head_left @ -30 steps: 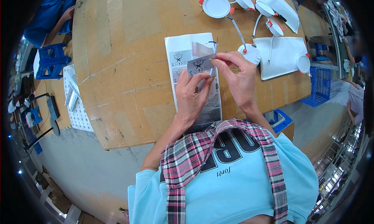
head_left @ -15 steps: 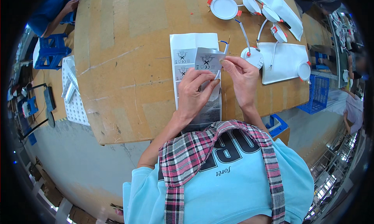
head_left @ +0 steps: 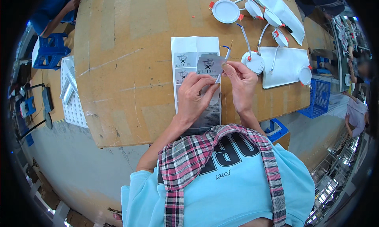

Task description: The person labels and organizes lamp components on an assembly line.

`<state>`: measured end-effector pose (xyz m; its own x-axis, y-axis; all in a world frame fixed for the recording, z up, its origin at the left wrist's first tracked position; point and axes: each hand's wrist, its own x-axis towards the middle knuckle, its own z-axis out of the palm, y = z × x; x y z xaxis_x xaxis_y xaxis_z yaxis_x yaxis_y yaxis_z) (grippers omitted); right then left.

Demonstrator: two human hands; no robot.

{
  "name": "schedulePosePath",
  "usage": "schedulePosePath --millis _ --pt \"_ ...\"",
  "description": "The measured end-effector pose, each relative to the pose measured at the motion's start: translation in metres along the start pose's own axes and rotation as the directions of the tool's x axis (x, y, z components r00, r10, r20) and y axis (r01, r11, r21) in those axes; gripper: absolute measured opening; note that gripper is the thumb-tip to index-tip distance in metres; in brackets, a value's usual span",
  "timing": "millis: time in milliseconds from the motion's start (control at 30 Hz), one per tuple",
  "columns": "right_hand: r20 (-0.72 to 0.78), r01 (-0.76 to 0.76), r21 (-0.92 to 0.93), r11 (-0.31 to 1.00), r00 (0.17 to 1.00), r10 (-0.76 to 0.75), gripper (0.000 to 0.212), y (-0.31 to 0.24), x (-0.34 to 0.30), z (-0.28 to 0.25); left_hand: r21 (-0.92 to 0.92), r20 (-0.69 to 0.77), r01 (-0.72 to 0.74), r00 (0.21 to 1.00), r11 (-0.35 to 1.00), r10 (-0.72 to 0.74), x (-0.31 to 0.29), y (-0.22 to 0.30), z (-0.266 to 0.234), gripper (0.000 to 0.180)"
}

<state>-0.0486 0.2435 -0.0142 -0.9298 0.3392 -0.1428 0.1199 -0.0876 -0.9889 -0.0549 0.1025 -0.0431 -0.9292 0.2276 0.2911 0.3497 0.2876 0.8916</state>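
My right hand (head_left: 241, 84) pinches the edge of a grey printed sticker label (head_left: 210, 64), which stands partly lifted over a sheet of similar labels (head_left: 182, 44). Close beside it, my left hand (head_left: 192, 96) grips a thin white cable (head_left: 227, 53) between thumb and fingers. The cable's far end shows a blue wire and bare strands beyond the label. Part of a pale rounded piece (head_left: 214, 99) shows below the left fingers; the hand covers the rest of it. The sheet lies flat on the cardboard-covered table (head_left: 130, 69), in front of my body.
Several round white downlights (head_left: 226, 11) with red clips and cables lie at the far right, some beside or on white sheets (head_left: 279, 77). A blue crate (head_left: 320, 98) stands off the right edge. Blue stools (head_left: 51, 51) and another person's arm (head_left: 59, 19) are at far left.
The whole view has shifted slightly. My right hand has tipped the label a little, its upper edge now slanting down to the right. Both hands keep their grip.
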Motion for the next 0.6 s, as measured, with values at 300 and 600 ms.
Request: schedulePosePath --millis 300,600 --pt "-0.076 0.115 -0.034 0.993 0.99 -0.117 0.02 -0.004 0.003 0.008 0.019 0.013 0.052 0.999 0.998 -0.052 0.001 0.001 0.001 0.012" --pt "0.45 0.709 -0.616 0.343 0.674 -0.586 0.026 -0.046 0.02 -0.003 0.059 0.001 0.02 1.0 0.998 -0.02 0.002 0.0 0.002 0.011"
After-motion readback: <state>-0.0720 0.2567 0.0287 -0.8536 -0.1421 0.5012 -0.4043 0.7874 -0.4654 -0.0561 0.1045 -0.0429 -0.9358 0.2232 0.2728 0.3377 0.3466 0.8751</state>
